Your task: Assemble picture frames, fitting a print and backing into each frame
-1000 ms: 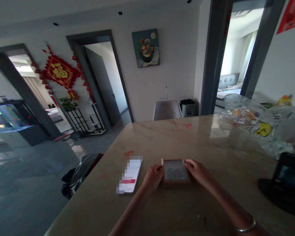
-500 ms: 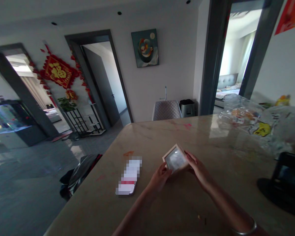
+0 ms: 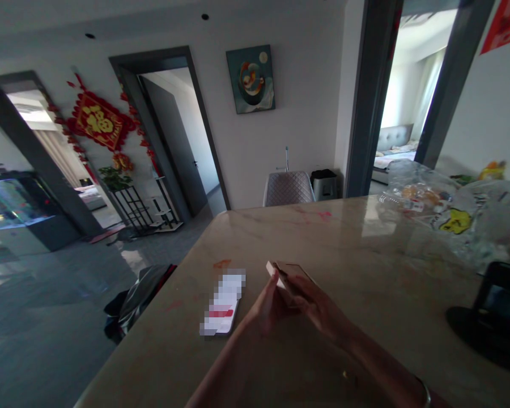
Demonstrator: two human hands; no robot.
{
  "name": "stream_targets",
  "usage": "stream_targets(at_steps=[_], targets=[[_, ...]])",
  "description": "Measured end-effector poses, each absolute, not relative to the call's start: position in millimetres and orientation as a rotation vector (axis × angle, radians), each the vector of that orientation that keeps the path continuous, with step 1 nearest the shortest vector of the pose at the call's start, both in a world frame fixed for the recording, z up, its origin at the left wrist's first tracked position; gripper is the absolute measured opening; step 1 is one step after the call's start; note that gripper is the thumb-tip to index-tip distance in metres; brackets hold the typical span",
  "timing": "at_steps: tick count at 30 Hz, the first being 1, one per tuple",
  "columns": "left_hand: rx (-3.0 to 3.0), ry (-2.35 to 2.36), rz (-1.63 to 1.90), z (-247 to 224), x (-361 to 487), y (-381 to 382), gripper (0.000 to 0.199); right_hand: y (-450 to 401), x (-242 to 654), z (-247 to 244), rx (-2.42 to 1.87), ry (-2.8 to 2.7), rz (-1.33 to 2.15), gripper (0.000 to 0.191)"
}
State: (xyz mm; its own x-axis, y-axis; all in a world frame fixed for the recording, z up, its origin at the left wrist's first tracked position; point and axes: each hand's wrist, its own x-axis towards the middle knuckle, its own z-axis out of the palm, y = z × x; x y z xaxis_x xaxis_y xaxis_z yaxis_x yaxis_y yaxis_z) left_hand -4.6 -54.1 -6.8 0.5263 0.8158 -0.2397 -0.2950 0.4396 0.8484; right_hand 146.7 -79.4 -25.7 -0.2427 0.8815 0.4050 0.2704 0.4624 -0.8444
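Observation:
Between my two hands, above the table point(image 3: 255, 232), is a small box-like frame point(image 3: 297, 270) with pale wooden edges. It stands tilted, with its glassy front turned out of sight. My left hand point(image 3: 268, 306) grips its left edge, the thumb lying along the pale side. Across the face turned to the right lie the fingers of my right hand point(image 3: 318, 306), closed against the frame and covering much of it. Left of my hands, a phone point(image 3: 224, 303) rests flat on the tabletop, its screen lit and pixelated.
Clear plastic bags with packaged things point(image 3: 425, 198) sit at the table's right side. A dark device on a round stand point(image 3: 488, 317) is at the right edge. Beyond the table's far edge stand a quilted chair point(image 3: 289, 188) and a bin point(image 3: 324, 186).
Both hands have turned the frame, so its glassy front no longer shows and it sits slightly further left. My right hand has moved left over it. The phone has stayed put.

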Motion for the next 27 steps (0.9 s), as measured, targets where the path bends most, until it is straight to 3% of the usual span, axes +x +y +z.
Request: stream_targets(at_steps=[7,15,23,27], targets=[[1.238,1.134,1.017,-25,-13,-42,0.038,-76,153,-24,-1.11,-1.82,0.791,0.034],[1.725,1.618,0.818,-36,-19,-33,0.037,-46,177,-65,-1.383,-1.661,0.475,0.029],[1.835,1.643,0.755,-33,-24,-39,0.039,-48,182,-61,-1.432,-1.665,0.616,0.024],[1.897,1.679,0.837,-27,-28,-37,0.029,-48,188,-53,-1.451,-1.688,0.604,0.023]])
